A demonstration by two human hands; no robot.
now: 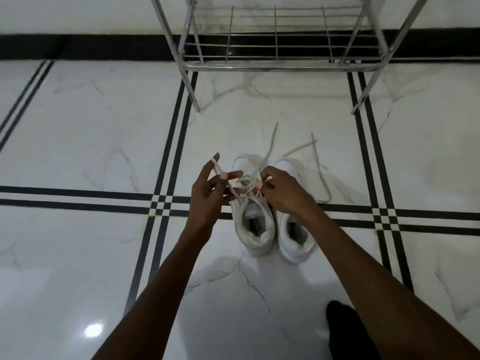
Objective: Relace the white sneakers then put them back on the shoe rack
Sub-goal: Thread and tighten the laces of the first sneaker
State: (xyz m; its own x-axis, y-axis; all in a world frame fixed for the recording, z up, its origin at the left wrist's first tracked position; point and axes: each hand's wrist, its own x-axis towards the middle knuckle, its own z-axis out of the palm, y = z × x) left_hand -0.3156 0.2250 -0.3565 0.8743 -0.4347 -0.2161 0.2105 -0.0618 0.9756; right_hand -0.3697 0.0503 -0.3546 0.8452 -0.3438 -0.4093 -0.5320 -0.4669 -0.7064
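Two white sneakers stand side by side on the tiled floor, toes pointing away from me. The left sneaker (255,229) has its lace partly threaded; both hands work over its eyelets. My left hand (210,196) holds a loop of that white lace (235,188) between its fingers, raised to the shoe's left. My right hand (281,190) pinches the other end of the lace at the eyelets and hides the front of the right sneaker (296,240). The right sneaker's lace (320,172) trails loose over the floor beyond it.
A chrome wire shoe rack (275,64) stands on the floor just beyond the sneakers, its lowest shelf bare. The floor is glossy white marble tile with black stripe lines (166,162). A dark shape, perhaps my foot (345,331), shows at the bottom right.
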